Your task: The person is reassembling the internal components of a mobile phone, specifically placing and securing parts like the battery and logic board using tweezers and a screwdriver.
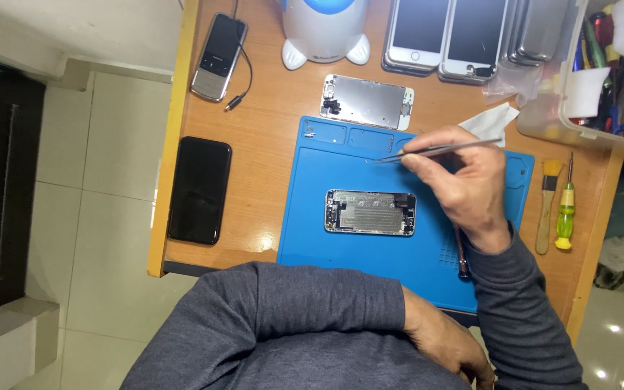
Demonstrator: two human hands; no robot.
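My right hand [464, 180] grips metal tweezers [427, 151], their tips over the upper part of the blue work mat [312, 238]. An opened phone body [370, 212] with bare innards lies in the mat's middle, just left of that hand. A detached screen panel [367, 102] rests face down on the desk above the mat. My left hand [445, 343] hangs below the desk's near edge against my grey sleeve, holding nothing I can see, its fingers partly hidden.
A black smartphone [198, 189] and an old grey keypad phone [218, 56] lie at the left of the wooden desk [269, 137]. Stacked phones [449, 32], a white-blue device [324, 29], a clear tool bin [601, 72], a brush [547, 202] and a green screwdriver [564, 213] lie around.
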